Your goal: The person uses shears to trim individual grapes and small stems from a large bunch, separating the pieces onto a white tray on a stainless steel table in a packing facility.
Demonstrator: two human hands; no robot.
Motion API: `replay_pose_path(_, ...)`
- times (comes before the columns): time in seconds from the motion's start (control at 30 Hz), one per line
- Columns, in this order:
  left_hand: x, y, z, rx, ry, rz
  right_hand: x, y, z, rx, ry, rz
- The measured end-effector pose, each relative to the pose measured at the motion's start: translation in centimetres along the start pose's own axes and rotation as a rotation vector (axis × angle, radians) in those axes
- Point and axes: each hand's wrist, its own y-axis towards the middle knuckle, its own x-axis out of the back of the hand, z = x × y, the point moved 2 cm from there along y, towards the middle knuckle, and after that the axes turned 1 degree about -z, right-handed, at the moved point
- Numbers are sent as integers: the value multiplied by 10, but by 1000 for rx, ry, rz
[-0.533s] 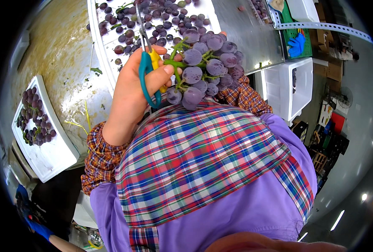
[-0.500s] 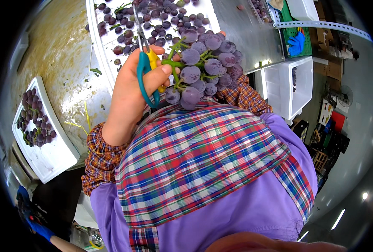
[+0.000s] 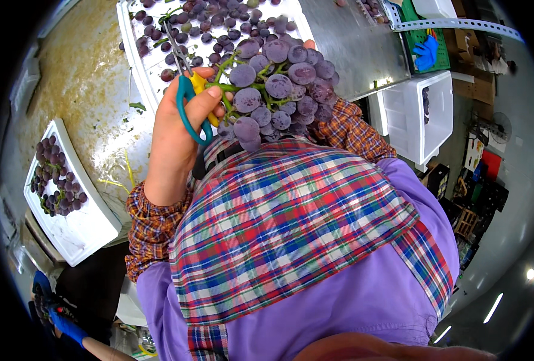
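My left hand [image 3: 180, 120] is closed around scissors [image 3: 187, 108] with teal and yellow handles, their blades pointing away over a white tray [image 3: 136, 72]. Its thumb and fingers also pinch the green stem of a large bunch of purple grapes [image 3: 279, 87] in front of my apron. Behind and under that bunch is my right hand [image 3: 309, 44]; only a fingertip shows past the grapes, which it holds up from the far side. Many loose grapes [image 3: 219, 36] lie scattered in the tray beyond.
On the metal table [image 3: 92, 66] to the left sits a white lid-like tray [image 3: 86, 231] with another grape bunch [image 3: 59, 177]. A white bin [image 3: 420, 117] and a green crate [image 3: 408, 36] with a blue glove [image 3: 425, 53] are at right. Another person's blue-gloved hand [image 3: 68, 328] shows lower left.
Both hands have shifted slightly left with the scissors and the bunch. The bunch has turned a little, so more of its grapes face me.
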Motion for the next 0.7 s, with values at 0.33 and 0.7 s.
replay_pose_path(0.33, -7, -9, -6, 32, 73, 83, 5, -2, 7, -2, 6, 13)
replay_pose_path(0.7, -18, -19, -15, 27, 69, 134, 4, -4, 12, -54, -14, -1)
